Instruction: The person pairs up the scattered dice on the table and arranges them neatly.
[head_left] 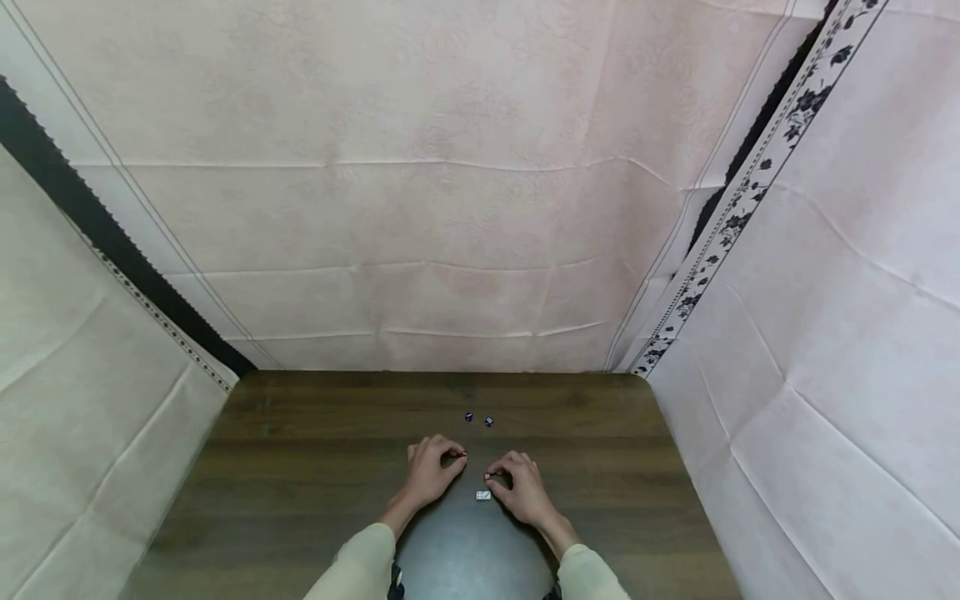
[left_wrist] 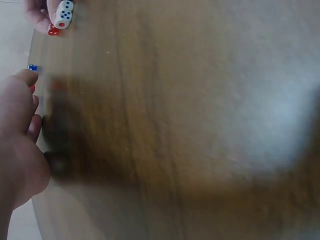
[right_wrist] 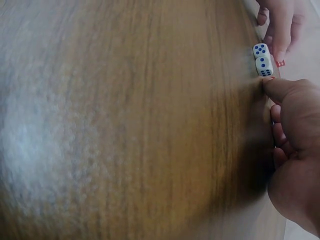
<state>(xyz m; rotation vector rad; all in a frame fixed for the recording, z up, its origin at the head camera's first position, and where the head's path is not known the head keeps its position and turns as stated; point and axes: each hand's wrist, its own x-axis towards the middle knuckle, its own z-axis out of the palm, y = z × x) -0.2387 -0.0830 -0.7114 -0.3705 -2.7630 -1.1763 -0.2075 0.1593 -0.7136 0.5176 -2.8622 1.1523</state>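
My left hand (head_left: 432,469) pinches a small red die (head_left: 464,454) between thumb and forefinger; in the right wrist view that red die (right_wrist: 280,63) shows at the fingertips. My right hand (head_left: 522,489) also pinches a red die (left_wrist: 53,30), mostly covered by the fingertips in its own wrist view. Just in front of the right thumb, two white dice (head_left: 483,495) with blue pips sit side by side, touching, on the table. Beyond both hands lie two blue dice (head_left: 468,417), a small gap apart. In the left wrist view one blue die (left_wrist: 33,67) peeks past the left fingertips.
The brown wood-grain table (head_left: 315,467) has rounded far corners. A pale cloth (head_left: 450,250) hangs behind its far edge. More cloth (head_left: 840,333) hangs along the right side, with a dark floral border, and on the left (head_left: 90,400).
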